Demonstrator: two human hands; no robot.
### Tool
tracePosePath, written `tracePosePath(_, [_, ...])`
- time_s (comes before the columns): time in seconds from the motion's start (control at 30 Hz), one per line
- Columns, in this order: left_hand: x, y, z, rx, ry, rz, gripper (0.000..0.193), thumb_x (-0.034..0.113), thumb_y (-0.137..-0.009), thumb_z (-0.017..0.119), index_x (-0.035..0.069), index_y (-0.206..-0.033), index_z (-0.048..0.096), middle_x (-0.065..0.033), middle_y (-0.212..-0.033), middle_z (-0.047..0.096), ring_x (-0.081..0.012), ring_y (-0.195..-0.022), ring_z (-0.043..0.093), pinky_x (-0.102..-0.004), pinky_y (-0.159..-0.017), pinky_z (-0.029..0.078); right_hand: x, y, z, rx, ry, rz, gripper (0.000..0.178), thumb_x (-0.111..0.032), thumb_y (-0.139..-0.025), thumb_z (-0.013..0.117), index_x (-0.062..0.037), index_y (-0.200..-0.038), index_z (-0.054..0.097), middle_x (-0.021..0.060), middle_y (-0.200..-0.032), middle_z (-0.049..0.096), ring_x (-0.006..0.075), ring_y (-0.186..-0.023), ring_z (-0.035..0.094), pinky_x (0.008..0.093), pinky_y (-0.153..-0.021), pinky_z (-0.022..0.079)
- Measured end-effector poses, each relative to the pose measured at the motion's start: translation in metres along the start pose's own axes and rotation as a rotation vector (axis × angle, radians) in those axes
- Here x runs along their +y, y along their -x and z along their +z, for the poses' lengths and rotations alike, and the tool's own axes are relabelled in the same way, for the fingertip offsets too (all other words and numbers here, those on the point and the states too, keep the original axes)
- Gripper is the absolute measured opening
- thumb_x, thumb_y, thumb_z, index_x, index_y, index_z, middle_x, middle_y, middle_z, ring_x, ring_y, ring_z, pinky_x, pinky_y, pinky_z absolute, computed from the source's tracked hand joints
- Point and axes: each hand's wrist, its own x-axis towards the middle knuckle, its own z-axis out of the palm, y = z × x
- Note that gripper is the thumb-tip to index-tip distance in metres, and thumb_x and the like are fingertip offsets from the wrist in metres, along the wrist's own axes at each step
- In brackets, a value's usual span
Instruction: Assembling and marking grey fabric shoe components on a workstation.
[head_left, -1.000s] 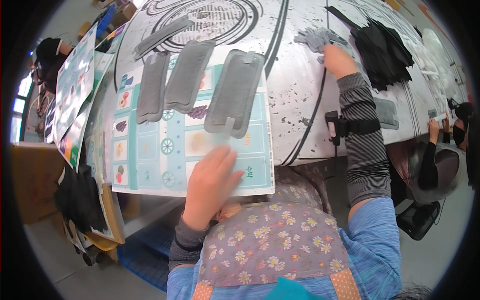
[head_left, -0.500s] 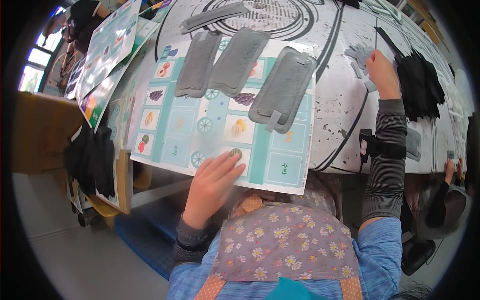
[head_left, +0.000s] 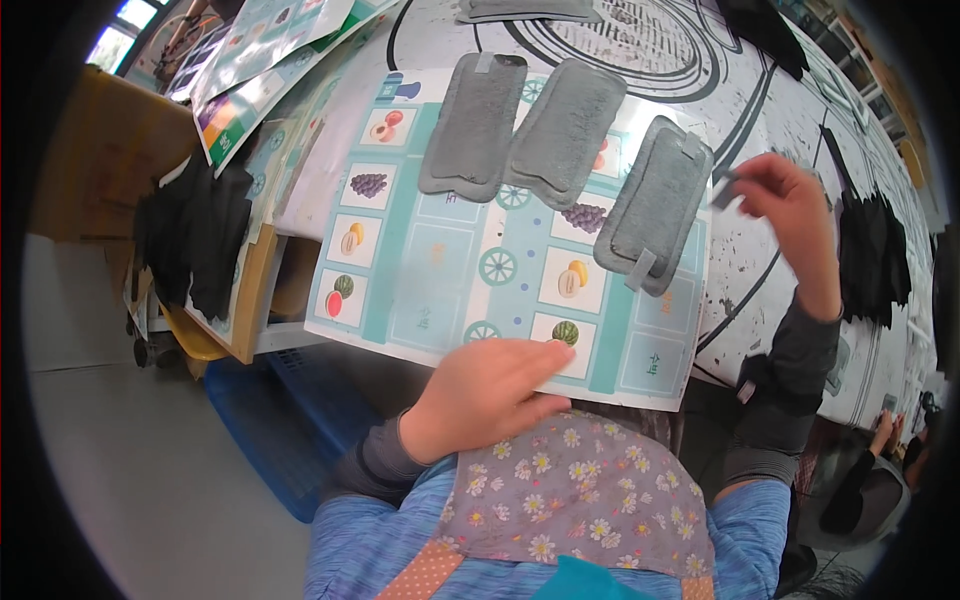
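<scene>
My left hand [head_left: 492, 392] lies with fingers stretched out over the near edge of a printed picture sheet [head_left: 425, 310]. Its fingertips touch the watermelon picture. Three grey fabric pads rest on the sheet: a left pad [head_left: 475, 130], a middle pad [head_left: 568, 130] and a right pad [head_left: 655, 210]. The right pad has a small light tab at each end. Just right of it, my right hand [head_left: 800, 220] is raised and pinches a small grey fabric tab [head_left: 726, 190] between thumb and fingers.
Another grey pad [head_left: 525, 10] lies at the table's far side. Bundles of black straps lie at right [head_left: 875, 255] and hang at left [head_left: 200, 235]. More printed sheets [head_left: 270, 50] are stacked at far left. A blue plastic crate [head_left: 280, 425] sits below. Another person's hand [head_left: 882, 432] shows at far right.
My right hand has moved from the small grey pieces beside the black straps toward the right pad, carrying a tab. My left hand has turned and lies flatter on the sheet. The view has shifted.
</scene>
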Motion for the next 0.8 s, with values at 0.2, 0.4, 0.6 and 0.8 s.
tracePosePath(0.2, [-0.006,-0.017,-0.008,0.405,0.404,-0.406,0.045,0.005,-0.084,0.076,0.0,-0.126,0.063,-0.0135,-0.107,0.073,-0.0199,-0.09,0.072,-0.0304,-0.077,0.055,-0.085,0.035,0.116,-0.512,0.061,-0.362,0.011,-0.001,-0.085,0.066,-0.0034,-0.095,0.064,0.0126,-0.077,0.067,0.0262,-0.071,0.067,0.0341,-0.062,0.051])
tracePosePath(0.4, [-0.018,-0.007,-0.02,0.445,0.414,-0.572,0.025,-0.005,-0.084,0.071,-0.002,-0.108,0.072,-0.0107,-0.1,0.074,-0.0142,-0.088,0.07,-0.0248,-0.075,0.055,-0.088,0.02,0.143,-0.604,0.015,-0.355,0.012,0.0,-0.084,0.061,-0.0046,-0.095,0.064,0.0156,-0.076,0.064,0.0366,-0.073,0.064,0.041,-0.065,0.051])
tracePosePath(0.6, [-0.038,0.005,-0.021,0.494,0.173,-0.513,0.017,-0.001,-0.085,0.07,0.001,-0.102,0.07,-0.0112,-0.094,0.071,-0.0241,-0.085,0.068,-0.0325,-0.076,0.053,-0.105,-0.053,0.148,-0.575,0.127,-0.237,0.01,-0.002,-0.09,0.065,0.0016,-0.1,0.066,0.008,-0.082,0.068,0.0117,-0.072,0.062,0.0259,-0.07,0.051])
tracePosePath(0.8, [-0.054,0.0,-0.027,0.433,-0.153,-0.442,0.011,-0.002,-0.088,0.062,0.001,-0.099,0.061,-0.0163,-0.115,0.064,-0.0342,-0.108,0.058,-0.0399,-0.094,0.046,-0.099,-0.133,0.195,-0.581,0.256,-0.487,0.013,-0.011,-0.087,0.07,0.0016,-0.089,0.071,0.0092,-0.08,0.07,0.0146,-0.073,0.062,0.0288,-0.071,0.05])
